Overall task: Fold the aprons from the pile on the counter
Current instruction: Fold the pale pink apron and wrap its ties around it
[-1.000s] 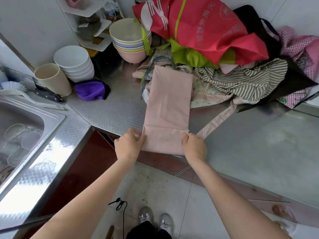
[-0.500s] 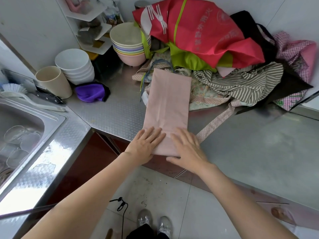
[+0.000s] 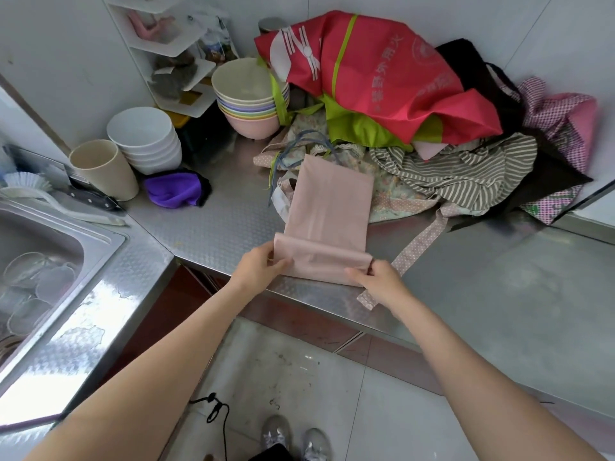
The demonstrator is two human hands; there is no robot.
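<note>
A pale pink apron (image 3: 329, 211), folded into a long narrow strip, lies on the steel counter (image 3: 499, 294) with its near end at the counter's front edge. My left hand (image 3: 263, 264) pinches the near left corner and my right hand (image 3: 376, 277) pinches the near right corner. That near end is lifted and turned over onto the strip. Behind it sits the pile of aprons: a red and green one (image 3: 376, 78) on top, a grey striped one (image 3: 456, 171), a floral one (image 3: 392, 197) and a pink checked one (image 3: 562, 118).
A polka-dot strap (image 3: 416, 251) trails from the pile to the counter edge beside my right hand. Stacked bowls (image 3: 246, 94), white bowls (image 3: 143, 138), a cup (image 3: 103, 168), a purple cloth (image 3: 173, 191) and a knife (image 3: 90, 197) stand at the left. The sink (image 3: 50, 261) holds glasses.
Both hands went from lying flat on the near end of the pink apron to pinching its corners. They have lifted that end and turned it away from me.
</note>
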